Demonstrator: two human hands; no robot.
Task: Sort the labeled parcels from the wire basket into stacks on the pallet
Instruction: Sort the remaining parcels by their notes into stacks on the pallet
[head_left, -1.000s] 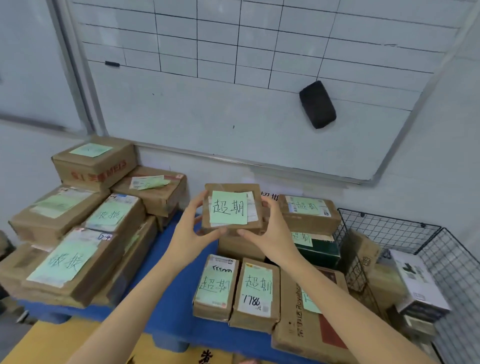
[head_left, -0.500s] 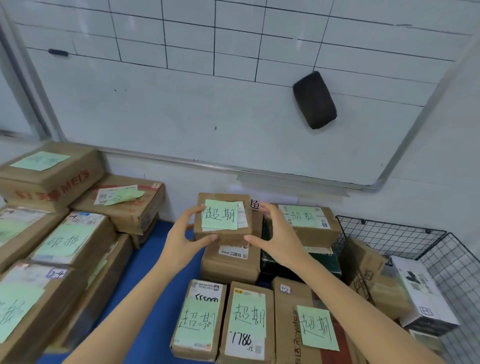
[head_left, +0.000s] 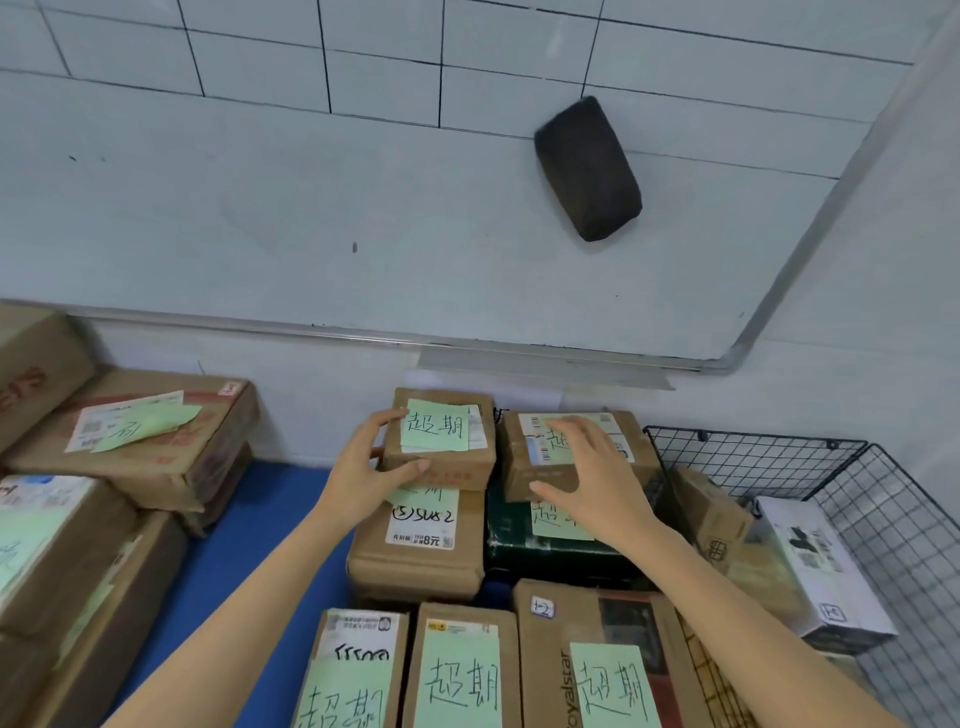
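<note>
Whiteboard fills the wall behind the blue pallet, where brown cartons stand in stacks. The wire basket at the right still holds several boxes. A second ago the small parcel with its green note was held up between both hands; now it sits on the brown box at the back of the pallet. The right hand has let go and hovers with fingers spread over the neighbouring carton. The left hand still grips the parcel's left side. This placement looks all but finished, so the basket comes next.
</note>
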